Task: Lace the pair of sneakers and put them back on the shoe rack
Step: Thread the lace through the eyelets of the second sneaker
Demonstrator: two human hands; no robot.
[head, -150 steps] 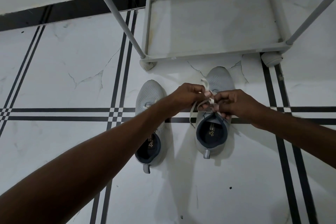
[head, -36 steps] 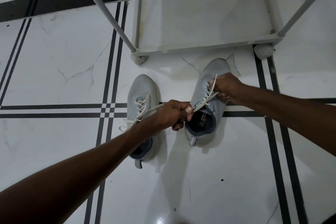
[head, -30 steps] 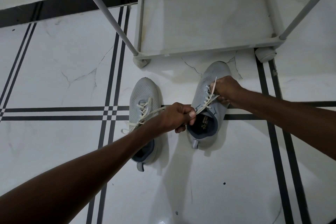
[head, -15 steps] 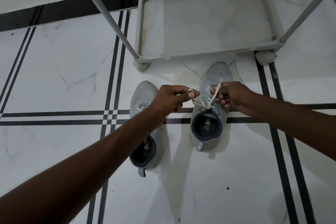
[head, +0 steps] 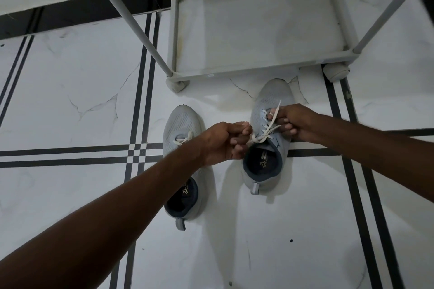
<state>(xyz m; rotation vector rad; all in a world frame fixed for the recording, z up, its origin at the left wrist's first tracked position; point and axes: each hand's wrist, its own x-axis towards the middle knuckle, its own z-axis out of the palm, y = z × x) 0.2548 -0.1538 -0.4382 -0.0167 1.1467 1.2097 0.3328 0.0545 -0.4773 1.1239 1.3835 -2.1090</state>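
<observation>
Two grey sneakers with dark linings stand side by side on the white floor, toes toward the rack. Over the right sneaker (head: 272, 98) both hands work its white lace (head: 266, 132). My left hand (head: 225, 142) pinches one lace end near the shoe's throat. My right hand (head: 293, 122) grips the other lace end, which sticks up past my fingers. The left sneaker (head: 182, 122) lies partly under my left forearm, its lace showing at the eyelets. The grey shoe rack (head: 258, 72) stands just beyond the toes, its bottom shelf bare.
The rack's slanted poles (head: 131, 21) rise toward me at left and right. A round rack foot (head: 336, 73) sits near the right sneaker's toe. Black double stripes cross the white tiles, and a dark skirting runs along the wall.
My left hand came back from a long pull to the lower left and now holds the lace close to the right sneaker. My right hand stayed over the laces.
</observation>
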